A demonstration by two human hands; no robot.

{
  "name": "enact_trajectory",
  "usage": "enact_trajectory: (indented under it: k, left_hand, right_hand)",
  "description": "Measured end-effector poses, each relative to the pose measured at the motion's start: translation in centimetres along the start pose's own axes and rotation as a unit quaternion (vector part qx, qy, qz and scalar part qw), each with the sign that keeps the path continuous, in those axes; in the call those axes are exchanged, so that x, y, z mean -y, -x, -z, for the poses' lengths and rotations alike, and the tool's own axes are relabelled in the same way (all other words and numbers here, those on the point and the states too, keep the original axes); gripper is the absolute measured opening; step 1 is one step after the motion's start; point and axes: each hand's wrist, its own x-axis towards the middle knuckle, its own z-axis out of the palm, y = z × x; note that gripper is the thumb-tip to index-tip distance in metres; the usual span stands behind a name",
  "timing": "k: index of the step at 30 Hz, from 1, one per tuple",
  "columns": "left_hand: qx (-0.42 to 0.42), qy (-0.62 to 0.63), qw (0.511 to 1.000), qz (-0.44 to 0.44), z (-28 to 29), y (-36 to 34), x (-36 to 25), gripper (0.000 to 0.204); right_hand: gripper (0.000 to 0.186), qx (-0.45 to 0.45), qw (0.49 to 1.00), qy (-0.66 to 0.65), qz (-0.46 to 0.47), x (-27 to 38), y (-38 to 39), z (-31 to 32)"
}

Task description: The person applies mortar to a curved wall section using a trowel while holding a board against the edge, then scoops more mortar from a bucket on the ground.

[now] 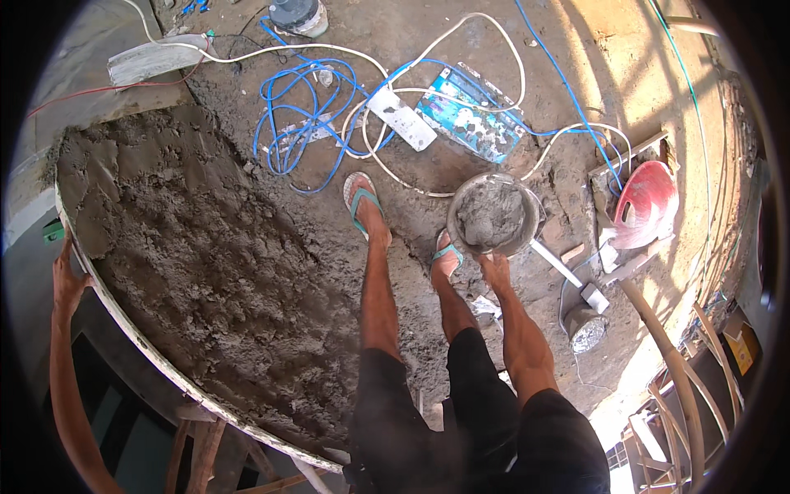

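Note:
My left hand (71,278) is closed on the pale edge board (140,329) along the left of a broad bed of rough, wet grey mortar (189,230). My right hand (495,270) grips the near rim of a round bucket (529,216) holding a grey mound of mortar (485,210). My feet, in teal-strapped sandals (362,202), stand on the dirty floor between bed and bucket. A pale-handled tool with a block head (559,263) lies beside the bucket, near a small foil-like round container (586,329).
Tangled blue (280,86) and white hoses cross the floor around a paint-spattered blue board (467,111) and a white slab (399,117). A red plastic tub (646,206) lies right of the bucket. A grey container (296,16) stands at the top. Wooden poles (675,370) line the lower right.

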Motion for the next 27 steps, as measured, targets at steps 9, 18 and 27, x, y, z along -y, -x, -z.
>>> enact_trajectory:
  k: [9,18,27]
  left_hand:
    - [0.028,-0.027,0.996,0.08,0.9,1.3,-5.4,0.117]
    - [0.004,-0.056,0.998,0.036,2.0,2.4,-3.8,0.116]
    - [0.006,0.0,0.999,0.032,1.9,1.7,-3.3,0.119]
  right_hand:
    - [0.024,0.037,0.987,-0.113,0.105,6.3,4.8,5.3]
    - [0.015,-0.031,0.925,-0.322,0.201,28.3,7.3,1.1]
    - [0.056,-0.129,0.887,-0.373,0.24,51.5,18.1,-24.3]
